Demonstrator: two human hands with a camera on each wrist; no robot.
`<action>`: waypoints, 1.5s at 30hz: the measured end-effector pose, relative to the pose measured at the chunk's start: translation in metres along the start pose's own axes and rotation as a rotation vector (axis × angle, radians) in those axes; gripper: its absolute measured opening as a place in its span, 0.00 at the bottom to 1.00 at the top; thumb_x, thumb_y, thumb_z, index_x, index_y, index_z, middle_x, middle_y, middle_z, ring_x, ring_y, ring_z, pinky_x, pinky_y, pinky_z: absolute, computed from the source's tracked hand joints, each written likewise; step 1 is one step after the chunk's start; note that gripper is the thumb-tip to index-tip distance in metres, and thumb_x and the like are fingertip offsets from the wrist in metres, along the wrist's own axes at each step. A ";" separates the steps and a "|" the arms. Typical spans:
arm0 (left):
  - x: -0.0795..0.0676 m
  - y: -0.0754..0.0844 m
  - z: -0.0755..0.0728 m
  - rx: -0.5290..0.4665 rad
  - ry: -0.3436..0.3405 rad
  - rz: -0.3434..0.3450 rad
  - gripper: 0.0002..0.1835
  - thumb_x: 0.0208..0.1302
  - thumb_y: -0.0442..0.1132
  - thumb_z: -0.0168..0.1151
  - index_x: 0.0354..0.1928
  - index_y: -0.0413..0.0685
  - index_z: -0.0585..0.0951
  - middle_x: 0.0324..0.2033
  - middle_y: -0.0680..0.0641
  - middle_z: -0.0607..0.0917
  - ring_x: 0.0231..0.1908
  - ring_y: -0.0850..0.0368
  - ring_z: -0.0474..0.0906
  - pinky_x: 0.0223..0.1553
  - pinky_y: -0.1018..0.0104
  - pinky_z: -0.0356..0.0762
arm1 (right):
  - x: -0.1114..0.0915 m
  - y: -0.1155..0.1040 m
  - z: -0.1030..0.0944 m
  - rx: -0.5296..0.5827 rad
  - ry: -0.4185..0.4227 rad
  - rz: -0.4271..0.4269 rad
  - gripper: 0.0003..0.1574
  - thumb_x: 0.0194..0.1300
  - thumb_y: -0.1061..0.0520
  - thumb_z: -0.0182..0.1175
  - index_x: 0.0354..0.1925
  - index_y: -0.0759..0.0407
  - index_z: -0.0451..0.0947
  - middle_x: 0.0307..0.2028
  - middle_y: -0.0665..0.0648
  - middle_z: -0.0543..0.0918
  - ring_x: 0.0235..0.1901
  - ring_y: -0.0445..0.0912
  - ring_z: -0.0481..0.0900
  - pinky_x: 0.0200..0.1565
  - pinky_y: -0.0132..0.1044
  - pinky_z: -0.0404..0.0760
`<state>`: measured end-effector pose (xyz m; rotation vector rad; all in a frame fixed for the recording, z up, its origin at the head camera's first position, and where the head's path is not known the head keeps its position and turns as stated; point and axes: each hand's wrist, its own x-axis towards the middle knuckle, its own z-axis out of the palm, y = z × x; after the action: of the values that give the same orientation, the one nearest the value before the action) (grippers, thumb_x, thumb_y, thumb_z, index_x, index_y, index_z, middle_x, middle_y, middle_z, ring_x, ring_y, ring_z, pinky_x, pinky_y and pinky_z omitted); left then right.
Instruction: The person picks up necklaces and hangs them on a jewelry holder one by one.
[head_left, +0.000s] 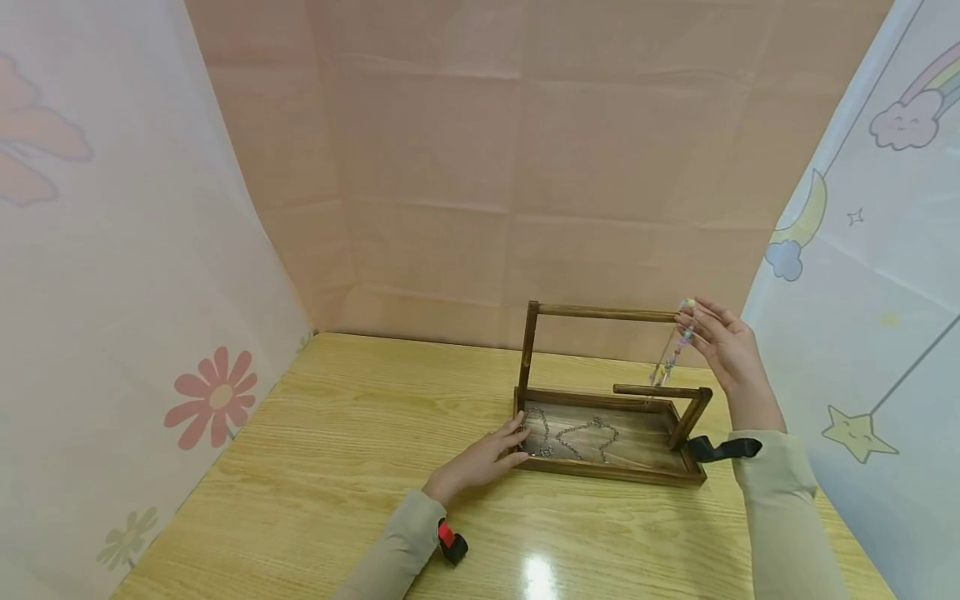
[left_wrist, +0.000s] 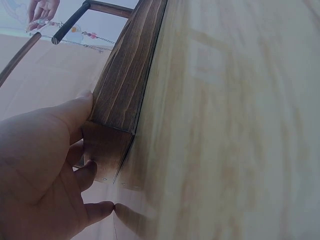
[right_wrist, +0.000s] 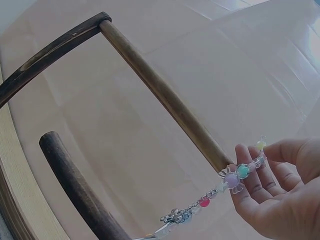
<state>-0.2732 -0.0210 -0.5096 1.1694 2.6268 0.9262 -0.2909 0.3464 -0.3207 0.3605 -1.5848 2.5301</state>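
A dark wooden jewelry stand (head_left: 607, 473) has a tray base and two bars, the taller one reaching right and the lower one reaching left. My left hand (head_left: 483, 458) grips the tray's left end; in the left wrist view its thumb lies against the wood and the fingers bend around the corner. With my right hand (right_wrist: 287, 192) I pinch a beaded chain necklace (right_wrist: 231, 180) of pastel beads at the upper bar's free end (right_wrist: 220, 162). The necklace hangs down past the lower bar (head_left: 660, 391). Silver chains (head_left: 588, 429) lie in the tray.
The stand rests on a light wood table (head_left: 360, 400). A peach cloth (head_left: 435, 167) hangs behind it. Patterned cloths stand at the left (head_left: 112, 292) and right (head_left: 885, 292). A black strap (head_left: 723, 449) sticks out from the right wrist beside the tray.
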 end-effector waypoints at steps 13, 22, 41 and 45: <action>0.000 0.000 -0.001 0.002 0.000 0.002 0.30 0.66 0.55 0.37 0.66 0.49 0.54 0.68 0.50 0.41 0.66 0.51 0.41 0.61 0.47 0.48 | 0.007 -0.003 0.002 -0.026 0.008 0.019 0.21 0.63 0.65 0.47 0.55 0.60 0.65 0.43 0.56 0.79 0.43 0.45 0.78 0.44 0.34 0.76; 0.000 -0.002 0.000 0.003 0.002 0.001 0.29 0.66 0.54 0.38 0.66 0.49 0.54 0.68 0.51 0.40 0.66 0.52 0.41 0.61 0.49 0.49 | 0.011 -0.002 0.009 -0.070 -0.010 0.015 0.21 0.63 0.65 0.47 0.55 0.60 0.66 0.44 0.55 0.79 0.44 0.44 0.78 0.44 0.33 0.76; 0.001 -0.002 0.001 0.002 -0.004 -0.005 0.31 0.65 0.57 0.36 0.66 0.50 0.54 0.68 0.51 0.40 0.66 0.52 0.41 0.62 0.48 0.47 | 0.015 0.006 0.016 -0.065 -0.053 0.025 0.20 0.64 0.65 0.46 0.55 0.60 0.66 0.44 0.55 0.78 0.45 0.45 0.77 0.47 0.34 0.75; 0.001 -0.003 0.001 0.008 -0.007 -0.006 0.31 0.65 0.58 0.35 0.66 0.51 0.54 0.68 0.52 0.40 0.66 0.53 0.41 0.62 0.49 0.47 | 0.014 0.007 0.021 -0.084 -0.046 0.021 0.20 0.63 0.65 0.47 0.55 0.61 0.66 0.44 0.55 0.79 0.45 0.44 0.78 0.47 0.34 0.75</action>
<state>-0.2752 -0.0214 -0.5121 1.1640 2.6294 0.9095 -0.3035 0.3247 -0.3140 0.3972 -1.7144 2.4780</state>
